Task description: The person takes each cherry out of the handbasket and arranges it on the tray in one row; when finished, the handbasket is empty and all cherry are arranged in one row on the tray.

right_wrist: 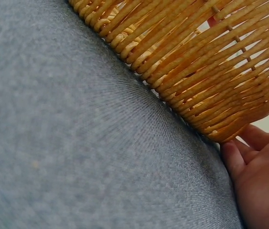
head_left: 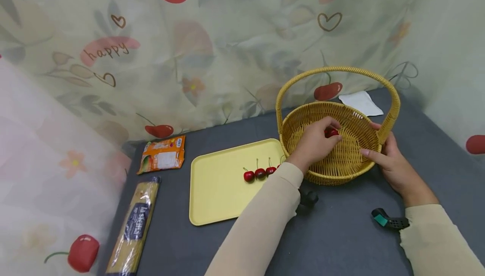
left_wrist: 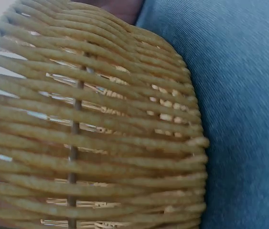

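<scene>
Over the inside of a wicker basket [head_left: 350, 156] with a tall arched handle, my left hand [head_left: 316, 141] holds a dark red cherry [head_left: 332, 133] between thumb and fingers. My right hand [head_left: 398, 168] grips the basket's right side near the handle's foot, its thumb over the rim; in the right wrist view its fingers touch the woven wall [right_wrist: 187, 62]. Several stemmed cherries [head_left: 259, 173] stand in a row on a yellow tray [head_left: 216, 192], the rightmost partly hidden by the left arm. Only the basket's weave [left_wrist: 115, 143] fills most of the left wrist view, the left hand being hidden there.
Left of the tray lie an orange snack packet [head_left: 162, 155] and a long pack of pasta [head_left: 134, 227]. A white cloth or paper [head_left: 361, 103] lies behind the basket. A patterned curtain [head_left: 235, 57] borders the grey table [head_left: 341, 234]. Each wrist wears a dark strap.
</scene>
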`<state>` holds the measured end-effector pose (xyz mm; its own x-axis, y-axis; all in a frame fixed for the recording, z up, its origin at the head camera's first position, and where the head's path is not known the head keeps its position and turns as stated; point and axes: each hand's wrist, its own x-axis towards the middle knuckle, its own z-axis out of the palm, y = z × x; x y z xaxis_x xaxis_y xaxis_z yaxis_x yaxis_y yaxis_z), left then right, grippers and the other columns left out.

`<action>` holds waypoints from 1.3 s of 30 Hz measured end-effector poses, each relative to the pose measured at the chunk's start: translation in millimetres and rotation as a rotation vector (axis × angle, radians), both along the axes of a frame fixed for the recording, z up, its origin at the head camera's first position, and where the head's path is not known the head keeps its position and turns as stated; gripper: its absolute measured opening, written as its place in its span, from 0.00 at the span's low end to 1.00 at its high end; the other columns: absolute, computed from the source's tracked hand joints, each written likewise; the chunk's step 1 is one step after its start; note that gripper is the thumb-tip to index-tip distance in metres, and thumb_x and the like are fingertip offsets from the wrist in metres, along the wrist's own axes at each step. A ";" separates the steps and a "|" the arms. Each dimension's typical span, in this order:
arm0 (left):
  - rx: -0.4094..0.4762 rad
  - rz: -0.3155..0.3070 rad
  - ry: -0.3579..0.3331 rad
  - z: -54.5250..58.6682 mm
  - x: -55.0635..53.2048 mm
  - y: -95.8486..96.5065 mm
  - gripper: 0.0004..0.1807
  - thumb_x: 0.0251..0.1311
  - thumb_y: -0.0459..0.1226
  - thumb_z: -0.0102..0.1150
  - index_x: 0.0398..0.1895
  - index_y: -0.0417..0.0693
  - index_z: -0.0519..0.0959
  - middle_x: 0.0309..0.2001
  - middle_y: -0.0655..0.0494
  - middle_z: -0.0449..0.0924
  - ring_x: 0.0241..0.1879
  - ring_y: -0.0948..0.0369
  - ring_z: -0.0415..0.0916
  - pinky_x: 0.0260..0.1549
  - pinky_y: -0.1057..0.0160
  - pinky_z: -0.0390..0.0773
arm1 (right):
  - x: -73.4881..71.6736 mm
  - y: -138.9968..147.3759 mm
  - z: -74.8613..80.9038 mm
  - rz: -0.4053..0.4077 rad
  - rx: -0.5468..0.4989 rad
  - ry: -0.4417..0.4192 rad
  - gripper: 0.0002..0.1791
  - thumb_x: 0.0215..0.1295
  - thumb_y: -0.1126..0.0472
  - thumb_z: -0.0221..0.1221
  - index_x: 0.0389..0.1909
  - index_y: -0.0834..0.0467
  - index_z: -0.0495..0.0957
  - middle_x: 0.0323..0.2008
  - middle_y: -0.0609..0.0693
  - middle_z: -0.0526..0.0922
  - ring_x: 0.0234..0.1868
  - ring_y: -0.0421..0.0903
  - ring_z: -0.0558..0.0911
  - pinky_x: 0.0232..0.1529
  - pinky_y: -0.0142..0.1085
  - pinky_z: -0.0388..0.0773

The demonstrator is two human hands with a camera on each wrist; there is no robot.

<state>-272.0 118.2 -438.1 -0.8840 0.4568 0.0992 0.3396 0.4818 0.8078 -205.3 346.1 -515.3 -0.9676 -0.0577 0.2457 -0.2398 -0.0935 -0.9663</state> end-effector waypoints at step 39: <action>0.629 -0.014 -0.025 15.5 74.3 -163.1 0.20 0.73 0.23 0.65 0.66 0.33 0.81 0.58 0.42 0.79 0.43 0.51 0.89 0.46 0.50 0.88 | 1.6 -1.0 2.5 -0.002 0.011 -0.008 0.42 0.80 0.74 0.57 0.85 0.50 0.48 0.76 0.63 0.54 0.74 0.52 0.62 0.60 0.26 0.66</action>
